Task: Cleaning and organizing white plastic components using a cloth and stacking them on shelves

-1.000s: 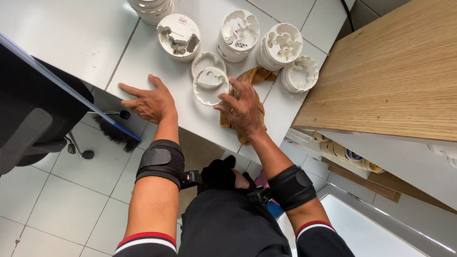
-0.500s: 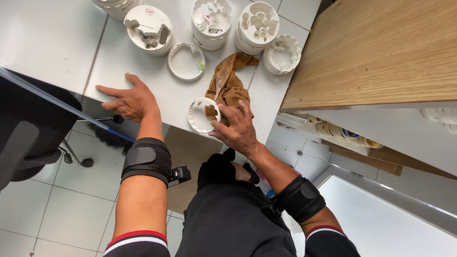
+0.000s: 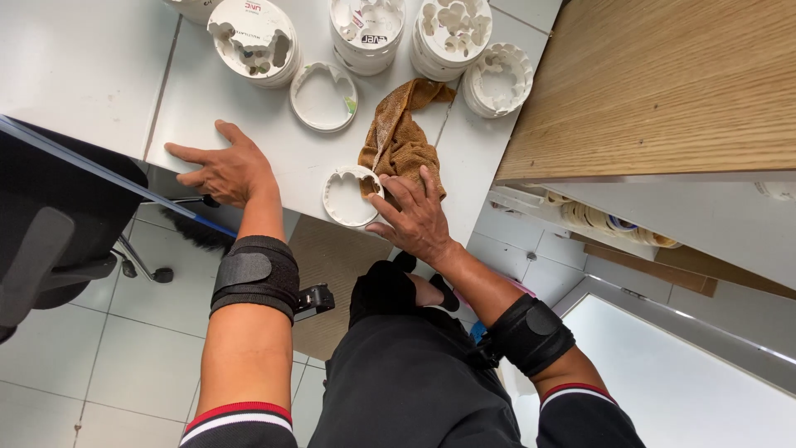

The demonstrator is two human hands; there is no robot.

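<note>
Left hand (image 3: 222, 168) flat on the white tabletop (image 3: 83, 58) near its front edge, fingers spread, holding nothing, bracing. Right hand (image 3: 414, 217) open too, fingertips (image 3: 375, 186) resting on the rim of a white milled disc (image 3: 349, 197) at the table edge, beside a crumpled brown cloth (image 3: 400, 137); more cut-out discs (image 3: 254, 40) stacked behind. Step reads as drawing the disc in; next wants fingers closing on its rim without tipping it off
</note>
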